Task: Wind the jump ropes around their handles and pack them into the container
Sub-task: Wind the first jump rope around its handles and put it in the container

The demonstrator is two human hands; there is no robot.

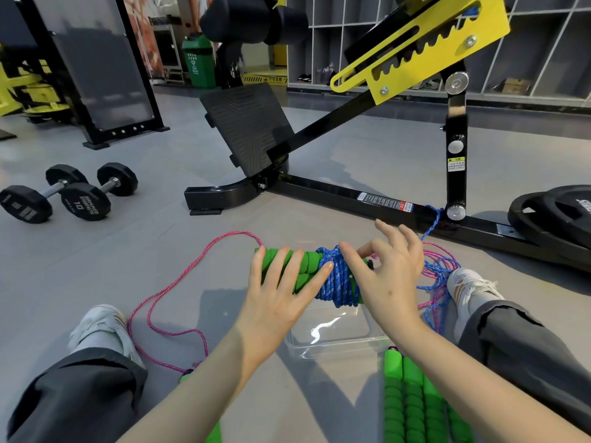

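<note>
Pressing the wound green handles (pixel 308 266) down, just beyond the container (pixel 335 351).
Their long axis runs crosswise to the container; the left hand (pixel 281 292) lies flat on the foam, and the right hand (pixel 390 276), fingers spread, touches the blue coil (pixel 339 286).

floor (pixel 96 266): grey | bench frame (pixel 335 193): black-yellow | dumbbells (pixel 68 193): left of frame | weight plates (pixel 556 215): right | cubby shelves (pixel 543 59): behind
</note>
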